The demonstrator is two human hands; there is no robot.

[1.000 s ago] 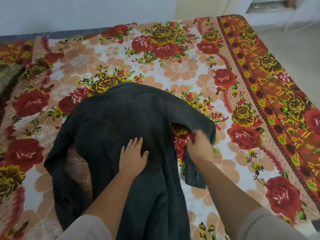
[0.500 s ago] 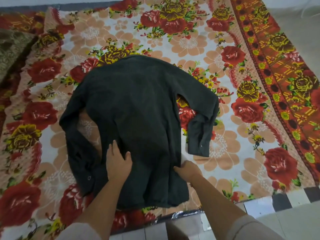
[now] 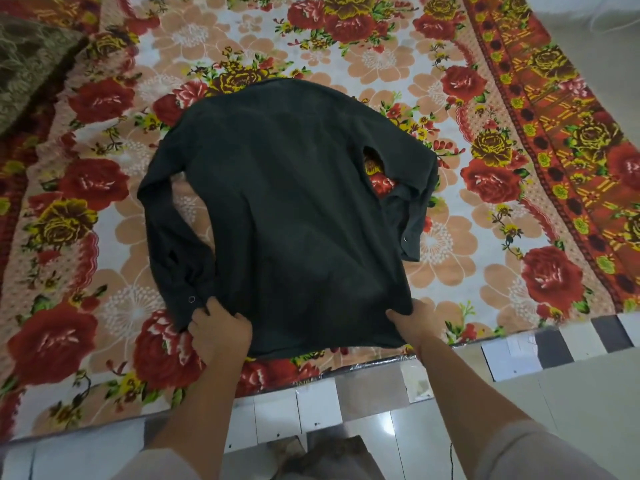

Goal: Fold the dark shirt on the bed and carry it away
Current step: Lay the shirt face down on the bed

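Observation:
The dark shirt [image 3: 291, 202] lies spread back-up on the floral bed cover [image 3: 450, 258], collar end far from me, hem near the bed's front edge. Both long sleeves bend down along its sides, each cuff showing a snap button. My left hand [image 3: 218, 327] grips the hem's left corner beside the left cuff. My right hand [image 3: 415, 323] pinches the hem's right corner, thumb on top of the cloth. The hem between my hands is pulled flat.
A brownish patterned blanket [image 3: 31, 60] lies at the bed's far left corner. The bed's front edge [image 3: 346, 372] runs just below my hands, with pale floor tiles [image 3: 571, 393] beneath and to the right.
Both hands slid from the shirt's back down to the hem corners and took hold of them. The shirt lies flatter and more spread out, and the view has tilted down toward the bed edge.

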